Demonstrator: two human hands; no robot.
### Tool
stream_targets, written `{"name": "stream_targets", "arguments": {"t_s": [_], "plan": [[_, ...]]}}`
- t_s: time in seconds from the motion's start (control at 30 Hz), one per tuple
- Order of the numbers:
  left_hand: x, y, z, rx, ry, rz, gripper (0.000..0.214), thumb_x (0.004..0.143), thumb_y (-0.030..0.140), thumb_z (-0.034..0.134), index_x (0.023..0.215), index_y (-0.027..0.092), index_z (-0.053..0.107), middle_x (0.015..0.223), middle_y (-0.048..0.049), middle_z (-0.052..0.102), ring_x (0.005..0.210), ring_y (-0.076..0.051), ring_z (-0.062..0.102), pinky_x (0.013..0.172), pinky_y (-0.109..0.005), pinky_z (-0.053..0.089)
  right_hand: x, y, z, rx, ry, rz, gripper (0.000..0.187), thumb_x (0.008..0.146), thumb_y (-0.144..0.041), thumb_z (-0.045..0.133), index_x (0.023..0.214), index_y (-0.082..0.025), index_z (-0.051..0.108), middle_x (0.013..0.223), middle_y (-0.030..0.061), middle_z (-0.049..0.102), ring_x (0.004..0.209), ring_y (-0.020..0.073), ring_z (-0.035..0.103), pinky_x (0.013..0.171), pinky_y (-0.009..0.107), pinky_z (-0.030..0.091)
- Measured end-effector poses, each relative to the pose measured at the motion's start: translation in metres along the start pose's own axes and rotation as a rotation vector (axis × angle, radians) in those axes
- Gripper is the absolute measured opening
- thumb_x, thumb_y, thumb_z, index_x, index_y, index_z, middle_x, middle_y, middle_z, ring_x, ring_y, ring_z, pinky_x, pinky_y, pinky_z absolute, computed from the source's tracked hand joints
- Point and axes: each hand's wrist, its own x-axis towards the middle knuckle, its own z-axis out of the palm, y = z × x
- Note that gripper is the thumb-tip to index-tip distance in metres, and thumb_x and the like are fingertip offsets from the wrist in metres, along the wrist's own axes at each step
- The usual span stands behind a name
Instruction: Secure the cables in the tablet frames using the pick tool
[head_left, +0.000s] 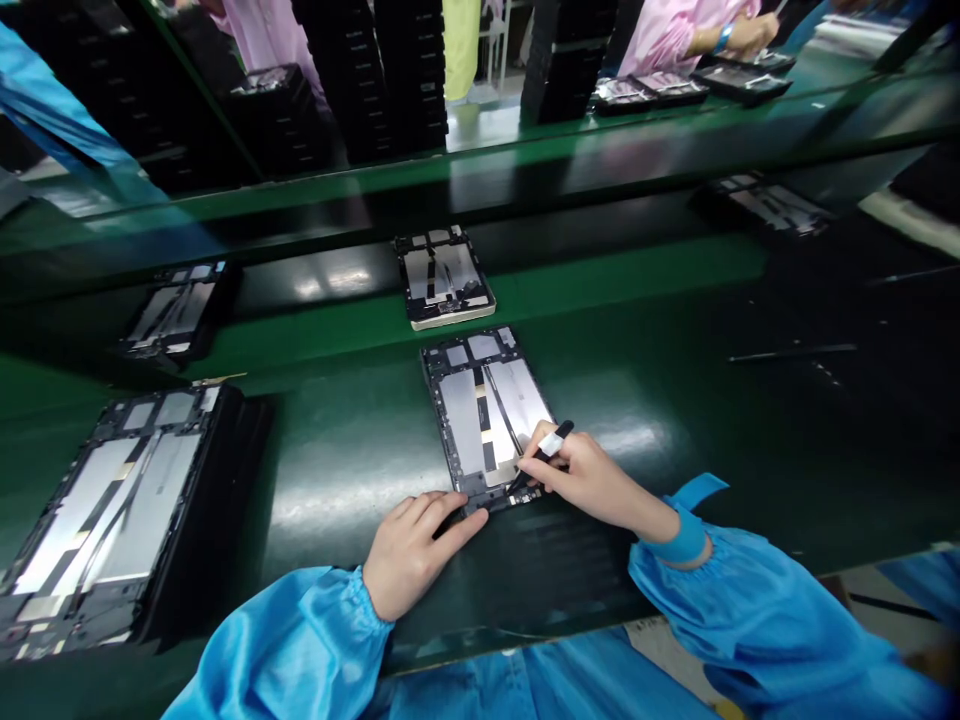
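Fingers [541, 468] of right hand [589, 482] grip a black pen [553, 442], tip obscured; open left hand [416, 555] touches tablet frame [450, 420].

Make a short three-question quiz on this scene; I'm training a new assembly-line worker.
1. Which hand grips the black pen-like tool with the white band?
2. True or false: the tablet frame in front of the person stands upright on its edge.
3. What colour are the person's sleeves?

Key: 1. The right hand. 2. False: it lies flat. 3. Blue.
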Motion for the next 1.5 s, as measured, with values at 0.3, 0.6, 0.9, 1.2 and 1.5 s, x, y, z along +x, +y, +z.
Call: {"name": "stream_targets", "arguments": {"t_s": [0.3, 0.6, 0.9, 1.2, 1.5], "plan": [[-0.002, 0.000, 0.001, 0.007, 0.026, -0.012, 0.031, 0.096, 0.012, 0.048, 0.122, 0.023, 0.061, 0.114, -0.0096, 0.063, 0.101, -0.020, 0.060, 0.081, -0.033, 0.053, 0.001, -0.002, 0.007, 0.013, 0.026, 0.014, 0.017, 0.090, -0.034, 0.060, 0.079, -0.021, 0.059, 0.070, -0.0001, 0.064, 0.067, 0.0186, 0.067, 0.060, 0.027, 0.050], [-0.001, 0.004, 0.003, 0.102, 0.001, 0.026, 0.034, 0.096, 0.012, 0.045, 0.126, 0.022, 0.059, 0.119, -0.0115, 0.061, 0.102, -0.024, 0.059, 0.079, -0.035, 0.052, 0.002, 0.003, 0.009, 0.042, 0.046, 0.031, 0.018, 0.089, -0.035, 0.062, 0.078, -0.021, 0.058, 0.068, -0.0002, 0.066, 0.065, 0.0192, 0.068, 0.058, 0.027, 0.052], [-0.001, 0.006, 0.002, 0.142, -0.040, 0.005, 0.037, 0.097, 0.014, 0.046, 0.130, 0.023, 0.057, 0.119, -0.0121, 0.059, 0.102, -0.024, 0.057, 0.079, -0.036, 0.051, 0.003, 0.002, 0.010, 0.035, 0.053, 0.021, 0.015, 0.089, -0.032, 0.061, 0.079, -0.021, 0.057, 0.066, -0.0007, 0.065, 0.065, 0.0196, 0.070, 0.057, 0.026, 0.050], [0.015, 0.020, 0.003, 0.180, -0.105, -0.093, 0.037, 0.094, 0.020, 0.052, 0.130, 0.028, 0.057, 0.116, -0.0119, 0.058, 0.096, -0.026, 0.057, 0.074, -0.038, 0.055, 0.003, 0.000, 0.011, -0.042, 0.104, -0.024, 0.016, 0.089, -0.030, 0.060, 0.075, -0.021, 0.056, 0.061, -0.0021, 0.063, 0.055, 0.0162, 0.063, 0.051, 0.024, 0.044], [0.002, 0.001, -0.004, 0.009, -0.011, -0.037, 0.028, 0.097, 0.018, 0.051, 0.124, 0.017, 0.059, 0.127, -0.0115, 0.059, 0.116, -0.022, 0.055, 0.094, -0.034, 0.052, 0.007, 0.023, 0.015, 0.146, 0.626, -0.141, 0.023, 0.087, -0.038, 0.060, 0.074, -0.021, 0.052, 0.068, -0.0007, 0.056, 0.067, 0.0171, 0.059, 0.062, 0.026, 0.047]]}}
